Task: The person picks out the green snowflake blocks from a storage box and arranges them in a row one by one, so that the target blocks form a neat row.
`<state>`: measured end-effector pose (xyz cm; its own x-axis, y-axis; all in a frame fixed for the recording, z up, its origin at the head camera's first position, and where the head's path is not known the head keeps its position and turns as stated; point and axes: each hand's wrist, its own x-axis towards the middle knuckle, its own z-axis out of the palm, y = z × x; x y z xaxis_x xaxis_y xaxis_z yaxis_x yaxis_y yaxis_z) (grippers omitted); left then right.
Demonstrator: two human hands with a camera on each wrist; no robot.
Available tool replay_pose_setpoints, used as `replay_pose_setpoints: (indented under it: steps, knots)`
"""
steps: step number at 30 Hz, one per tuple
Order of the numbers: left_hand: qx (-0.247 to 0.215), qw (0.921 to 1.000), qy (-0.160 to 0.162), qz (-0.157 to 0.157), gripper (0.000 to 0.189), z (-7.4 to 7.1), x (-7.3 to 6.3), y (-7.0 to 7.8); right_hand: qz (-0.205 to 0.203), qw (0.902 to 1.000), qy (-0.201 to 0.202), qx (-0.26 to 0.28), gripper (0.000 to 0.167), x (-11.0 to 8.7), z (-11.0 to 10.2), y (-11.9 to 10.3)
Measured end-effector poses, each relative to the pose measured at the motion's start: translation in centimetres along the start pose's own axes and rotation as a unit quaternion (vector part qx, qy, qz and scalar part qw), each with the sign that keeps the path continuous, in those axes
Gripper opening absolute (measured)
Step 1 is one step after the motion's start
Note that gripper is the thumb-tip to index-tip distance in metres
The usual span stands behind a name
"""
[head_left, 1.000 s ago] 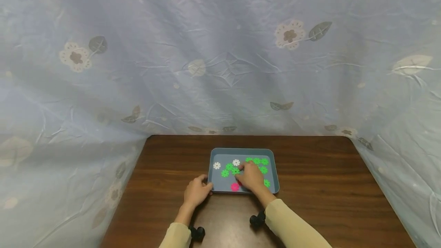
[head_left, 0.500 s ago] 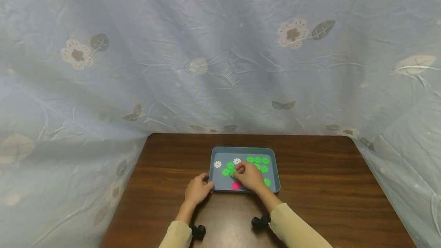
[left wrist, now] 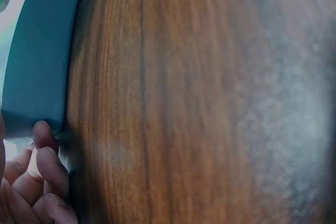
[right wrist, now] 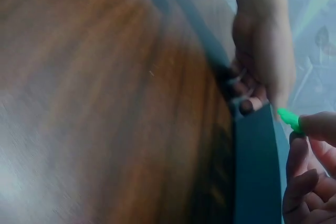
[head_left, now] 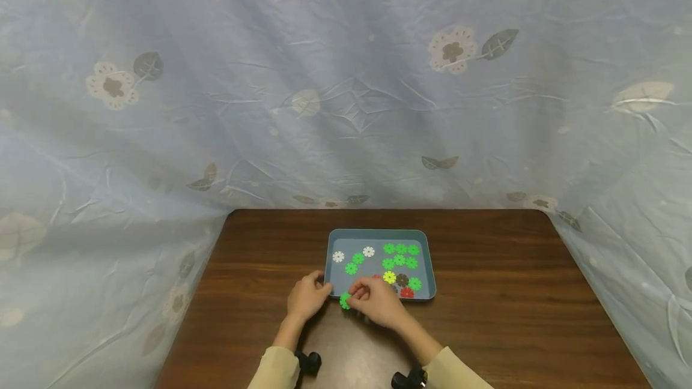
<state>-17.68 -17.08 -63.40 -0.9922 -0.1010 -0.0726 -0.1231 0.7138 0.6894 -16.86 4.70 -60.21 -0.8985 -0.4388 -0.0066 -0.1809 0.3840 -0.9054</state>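
Note:
A blue-grey tray [head_left: 378, 234] lies on the table with flower-shaped, notched plastic discs in it. My left hand [head_left: 306, 298] holds the tray's near left corner; in the left wrist view its curled fingers [left wrist: 51, 166] touch that corner. Between thumb and fingertips my right hand [head_left: 375, 302] pinches a green snowflake disc [head_left: 345, 301] over the tray's near edge. The right wrist view shows that green disc [right wrist: 290, 119] edge-on. Still inside the tray are white discs [head_left: 369, 251], several green discs [head_left: 400, 249], a yellow disc [head_left: 389, 277], a brown disc [head_left: 402, 280] and a red disc [head_left: 407, 293].
The dark wood table [head_left: 486, 293] runs out on both sides of the tray. A pale floral curtain [head_left: 346, 137] hangs behind it and along the sides. A black wrist camera [head_left: 309, 363] is strapped to the left wrist, and another one [head_left: 409, 379] to the right.
My right hand has moved left and toward me, carrying a green disc from the middle of the tray to its near edge. The yellow and brown discs are uncovered. My left hand stays put.

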Motion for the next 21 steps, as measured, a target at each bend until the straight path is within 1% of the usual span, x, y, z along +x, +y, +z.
replay_pose_setpoints:
  steps: [3, 5, 7, 10, 15, 21]
  knots:
    - [-0.003, 1.0, -0.002, -0.001, 0.043, -0.1, 0.0, 0.1, -0.003, 0.9997, -0.02, 0.013, 0.01, -0.4, 1.0, 0.0]
    - [-0.006, 1.0, -0.003, -0.001, 0.043, -0.1, -0.1, 0.1, -0.003, 0.9996, -0.027, 0.01, 0.01, -0.6, 1.7, 0.2]
    - [-0.006, 1.0, -0.003, 0.001, 0.042, -0.1, -0.1, 0.1, -0.005, 0.9996, -0.026, -0.009, 0.01, -0.7, 2.4, 0.3]
    - [-0.003, 1.0, -0.002, 0.0, 0.042, 0.0, -0.1, 0.0, -0.003, 0.9992, -0.015, -0.037, 0.012, -0.8, 3.4, 0.8]
    - [-0.004, 1.0, -0.001, 0.0, 0.042, 0.0, -0.1, 0.0, 0.0, 0.9975, 0.009, -0.07, 0.012, -0.8, 4.5, 1.2]
    - [-0.009, 1.0, 0.002, -0.003, 0.043, -0.1, -0.1, 0.1, -0.012, 0.9911, 0.037, -0.128, 0.012, -0.8, 5.1, 1.3]
